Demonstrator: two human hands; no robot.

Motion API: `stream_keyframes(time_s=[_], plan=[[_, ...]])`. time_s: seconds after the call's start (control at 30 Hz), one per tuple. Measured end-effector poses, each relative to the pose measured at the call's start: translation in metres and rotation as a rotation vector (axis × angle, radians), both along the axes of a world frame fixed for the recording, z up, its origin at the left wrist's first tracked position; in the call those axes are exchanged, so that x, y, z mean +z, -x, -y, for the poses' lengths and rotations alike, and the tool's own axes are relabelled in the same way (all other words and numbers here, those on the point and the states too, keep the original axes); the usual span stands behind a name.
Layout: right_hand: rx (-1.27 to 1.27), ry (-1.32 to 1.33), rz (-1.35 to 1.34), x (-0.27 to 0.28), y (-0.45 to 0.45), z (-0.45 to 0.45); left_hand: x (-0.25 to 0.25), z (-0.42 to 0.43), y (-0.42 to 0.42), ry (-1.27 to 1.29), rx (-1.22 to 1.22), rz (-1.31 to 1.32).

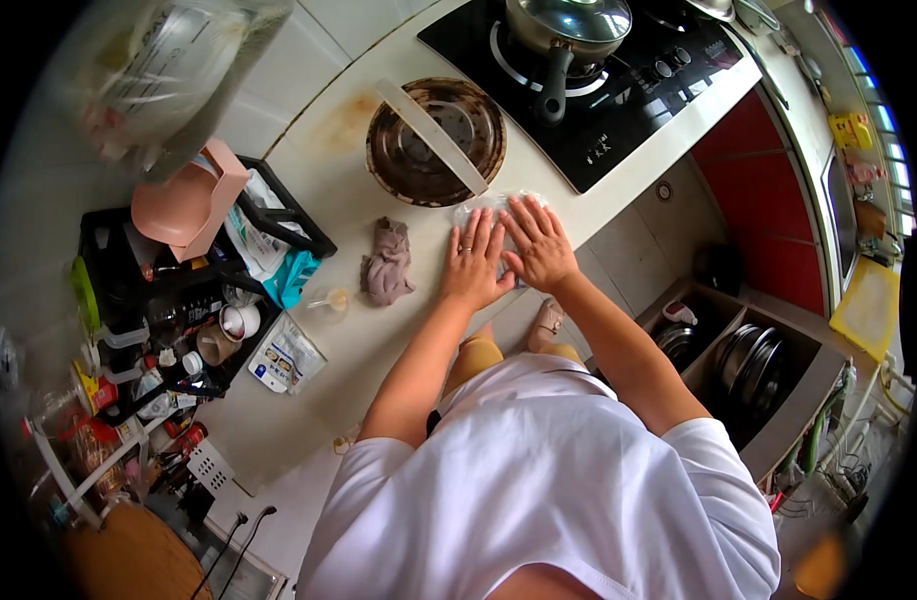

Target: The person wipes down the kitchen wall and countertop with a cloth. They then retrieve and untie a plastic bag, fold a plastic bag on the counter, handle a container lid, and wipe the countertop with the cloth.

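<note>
Both hands lie flat, side by side, on a thin clear plastic sheet or bag (497, 203) at the counter's front edge. My left hand (473, 262), with a ring on one finger, has its fingers stretched out. Close beside it my right hand (544, 245) is also spread flat, its thumb near the left one. Whatever lies under the palms is hidden. Just beyond the fingertips sits a brown mottled round pan or bowl (389, 150), with a pale flat strip (434, 138) laid across its rim. A crumpled mauve cloth (387, 264) rests left of my left hand.
A black glass hob (619, 130) carries a lidded pot (569, 25), handle towards me. On the left stand a black rack (314, 235) of bottles and packets, a pink holder (184, 205) and a white packet (287, 355). An open drawer (824, 375) with pans juts out at right.
</note>
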State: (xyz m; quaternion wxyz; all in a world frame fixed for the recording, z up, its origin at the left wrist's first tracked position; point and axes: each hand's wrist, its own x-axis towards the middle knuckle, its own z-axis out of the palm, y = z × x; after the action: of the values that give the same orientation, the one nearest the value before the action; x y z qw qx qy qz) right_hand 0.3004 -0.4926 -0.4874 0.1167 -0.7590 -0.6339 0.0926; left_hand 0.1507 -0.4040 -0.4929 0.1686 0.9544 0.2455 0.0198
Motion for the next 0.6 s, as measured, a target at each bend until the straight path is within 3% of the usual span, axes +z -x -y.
stream_keyframes(time_s=[0.37,0.43,0.57,0.6], plan=[[-0.029,-0.073,-0.041,0.029,0.008,-0.008,-0.006,-0.001,0.006,-0.029,-0.026,0.072],[-0.145,-0.322,-0.313,0.063,0.017,-0.019,0.0,-0.001,0.005,-0.033,-0.029,0.03],[-0.186,-0.668,-0.363,0.126,0.029,-0.068,-0.003,-0.003,0.007,0.026,-0.013,0.13],[-0.218,-0.638,-0.423,0.135,0.028,-0.083,0.0,-0.003,0.008,0.024,-0.005,0.172]])
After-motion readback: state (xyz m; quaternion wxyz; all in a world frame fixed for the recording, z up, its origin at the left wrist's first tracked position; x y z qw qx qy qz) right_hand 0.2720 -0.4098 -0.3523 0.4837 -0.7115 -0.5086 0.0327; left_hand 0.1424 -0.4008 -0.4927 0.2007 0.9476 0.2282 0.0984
